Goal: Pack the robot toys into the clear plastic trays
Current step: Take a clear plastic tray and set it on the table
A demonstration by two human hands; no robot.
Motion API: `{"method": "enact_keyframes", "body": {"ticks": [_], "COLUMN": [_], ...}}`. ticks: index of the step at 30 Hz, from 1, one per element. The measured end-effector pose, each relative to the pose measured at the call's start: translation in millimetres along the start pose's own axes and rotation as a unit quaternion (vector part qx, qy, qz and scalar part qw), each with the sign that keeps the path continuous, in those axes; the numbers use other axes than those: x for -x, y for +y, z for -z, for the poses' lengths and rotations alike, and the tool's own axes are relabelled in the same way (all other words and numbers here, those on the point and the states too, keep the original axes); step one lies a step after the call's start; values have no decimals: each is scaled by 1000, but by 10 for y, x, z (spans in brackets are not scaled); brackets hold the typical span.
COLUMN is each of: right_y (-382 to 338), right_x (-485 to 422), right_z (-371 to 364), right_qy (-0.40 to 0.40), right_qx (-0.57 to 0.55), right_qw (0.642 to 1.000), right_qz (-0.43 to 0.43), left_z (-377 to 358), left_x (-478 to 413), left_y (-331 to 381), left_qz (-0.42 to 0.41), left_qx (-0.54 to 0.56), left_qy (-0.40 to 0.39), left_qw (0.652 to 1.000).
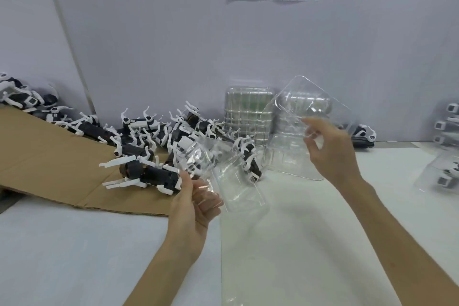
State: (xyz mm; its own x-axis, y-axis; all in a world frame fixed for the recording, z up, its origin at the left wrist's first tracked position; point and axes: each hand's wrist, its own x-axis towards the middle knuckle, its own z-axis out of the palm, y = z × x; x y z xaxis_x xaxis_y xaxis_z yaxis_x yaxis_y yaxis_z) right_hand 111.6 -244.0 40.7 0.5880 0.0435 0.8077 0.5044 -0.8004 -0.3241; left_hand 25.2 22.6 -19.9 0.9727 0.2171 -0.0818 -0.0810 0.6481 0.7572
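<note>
We grip a clear tray (308, 129) in our right hand (330, 149) and another tray (238, 181) in our left hand (196, 204) — robot toys (154, 146) lie leftward, seemingly nearer that left.

Two bare arms reach out from the near edge. The left hand (192, 208) is low and near, palm turned up, with its fingers curled and its thumb pressed down in a pinch. The right hand (327, 148) is higher and farther away, on the right, wrist bent, with its fingers and thumb pinched together.
</note>
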Motion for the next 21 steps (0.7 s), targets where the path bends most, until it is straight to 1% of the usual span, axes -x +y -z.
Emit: {"method": "enact_keyframes", "body": {"ticks": [2, 4, 9, 11, 14, 19, 20, 21], "right_y": [96, 237, 552, 633, 679, 653, 615, 550], "right_x": [-156, -280, -291, -251, -250, -282, -276, -262], "right_z": [-76, -159, -419, -502, -582, -602, -585, -572], "right_qy": [-23, -72, -192, -204, -221, -316, -320, -306], "right_qx": [48, 87, 207, 251, 309, 343, 347, 339], "right_qw": [998, 993, 959, 946, 924, 878, 875, 884], "right_qz": [18, 22, -12, -23, -39, -110, -109, -102], "left_z": [9, 13, 22, 32, 43, 49, 47, 47], "left_x": [8, 18, 22, 17, 5, -13, -16, -18], "left_y": [-42, -85, -147, -167, -183, -206, -207, -207], "left_qz": [-1, -5, 20, 33, 52, 57, 54, 50], "left_qx": [-30, -72, -163, -166, -142, -134, -136, -137], "left_qy": [6, 18, 47, 50, 65, 75, 71, 69], "left_qw": [1000, 997, 985, 984, 986, 987, 987, 987]}}
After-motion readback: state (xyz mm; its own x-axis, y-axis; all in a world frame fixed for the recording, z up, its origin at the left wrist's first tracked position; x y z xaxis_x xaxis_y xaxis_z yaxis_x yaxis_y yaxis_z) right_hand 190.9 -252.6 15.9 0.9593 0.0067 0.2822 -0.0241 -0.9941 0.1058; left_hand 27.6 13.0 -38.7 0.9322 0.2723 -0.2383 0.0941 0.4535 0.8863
